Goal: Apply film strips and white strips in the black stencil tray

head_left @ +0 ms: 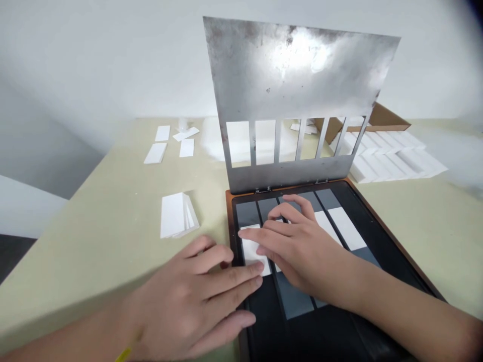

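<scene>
My left hand (pixel 204 296) reaches in from the lower left, and its fingertips rest on the lower end of a white card (pixel 253 251). That card lies in the leftmost slot of a black tray (pixel 264 322). My right hand (pixel 298 241) lies over the tray, its fingers spread and bent, with the index fingertip at the card's upper left edge. More white cards, one of them at the right (pixel 347 229), lie in the neighbouring slots, partly hidden under my right hand. Hinged to the tray's far edge, a metal plate (pixel 298 90) with several rectangular windows stands upright.
Left of the tray sits a small stack of white cards (pixel 175 216). Several loose cards (pixel 155 153) lie farther back. Behind the plate at the right are rows of stacked white cards (pixel 392 161) and an open cardboard box (pixel 388 118). The pale table's (pixel 94 226) left edge slants at the left.
</scene>
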Demonstrator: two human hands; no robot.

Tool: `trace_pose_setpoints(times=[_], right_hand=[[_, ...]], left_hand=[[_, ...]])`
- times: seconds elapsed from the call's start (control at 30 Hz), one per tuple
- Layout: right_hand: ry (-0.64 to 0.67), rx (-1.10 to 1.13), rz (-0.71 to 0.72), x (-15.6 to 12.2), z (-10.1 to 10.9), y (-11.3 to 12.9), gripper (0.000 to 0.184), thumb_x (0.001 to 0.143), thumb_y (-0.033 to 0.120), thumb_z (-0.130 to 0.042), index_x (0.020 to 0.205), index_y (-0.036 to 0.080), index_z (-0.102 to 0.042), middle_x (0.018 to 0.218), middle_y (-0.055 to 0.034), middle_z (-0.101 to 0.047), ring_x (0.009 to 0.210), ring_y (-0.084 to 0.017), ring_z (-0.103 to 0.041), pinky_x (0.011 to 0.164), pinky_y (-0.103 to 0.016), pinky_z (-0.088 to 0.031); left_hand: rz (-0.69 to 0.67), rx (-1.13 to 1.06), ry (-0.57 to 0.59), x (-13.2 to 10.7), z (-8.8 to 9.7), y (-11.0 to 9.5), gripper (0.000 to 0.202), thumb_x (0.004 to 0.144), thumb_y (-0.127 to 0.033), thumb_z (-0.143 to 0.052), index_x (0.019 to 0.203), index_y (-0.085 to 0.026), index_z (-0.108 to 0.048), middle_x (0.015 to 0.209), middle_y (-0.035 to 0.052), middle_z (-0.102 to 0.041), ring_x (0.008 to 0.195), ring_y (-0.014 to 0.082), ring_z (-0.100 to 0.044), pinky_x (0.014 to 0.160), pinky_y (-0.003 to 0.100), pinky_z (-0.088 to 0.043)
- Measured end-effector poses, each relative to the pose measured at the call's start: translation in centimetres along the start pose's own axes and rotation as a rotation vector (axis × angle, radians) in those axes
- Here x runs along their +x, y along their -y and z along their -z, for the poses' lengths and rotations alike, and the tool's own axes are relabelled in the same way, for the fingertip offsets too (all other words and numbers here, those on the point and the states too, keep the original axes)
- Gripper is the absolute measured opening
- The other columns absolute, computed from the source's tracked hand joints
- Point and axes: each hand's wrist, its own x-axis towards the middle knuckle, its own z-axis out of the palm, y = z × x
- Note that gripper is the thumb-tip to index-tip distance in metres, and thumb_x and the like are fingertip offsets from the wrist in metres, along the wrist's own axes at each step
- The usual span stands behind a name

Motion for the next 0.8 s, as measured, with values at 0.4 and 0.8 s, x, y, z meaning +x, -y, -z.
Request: trace_pose_setpoints(times=[0.4, 0.8], right_hand=[[0.08, 0.078, -0.053, 0.0, 1.0, 0.5, 0.041, 0.107, 0.015, -0.047, 0.146, 0.024, -0.056, 0.106, -0.0026, -0.076, 0.112, -0.024, -0.055, 0.119, -0.055, -0.02], [0.088, 0.06, 0.007, 0.1, 1.0, 0.1, 0.068, 0.096, 0.059, -0.071, 0.152, 0.026, -0.054, 0.108, -0.0038, -0.075, 0.111, -0.025, -0.057, 0.122, -0.057, -0.016]], left_hand=[[0.089, -0.012, -0.083, -0.3, -0.4, -0.6, 0.032, 0.102, -0.032, -0.069, 0.13, -0.017, -0.073, 0.116, 0.0059, -0.081, 0.087, 0.0215, -0.06, 0.083, 0.039, -0.043], [0.133, 0.019, -0.118, -0.4, -0.6, -0.4, 0.028, 0.103, -0.033, -0.067, 0.124, -0.016, -0.072, 0.111, 0.0047, -0.078, 0.09, 0.0233, -0.057, 0.083, 0.04, -0.04]])
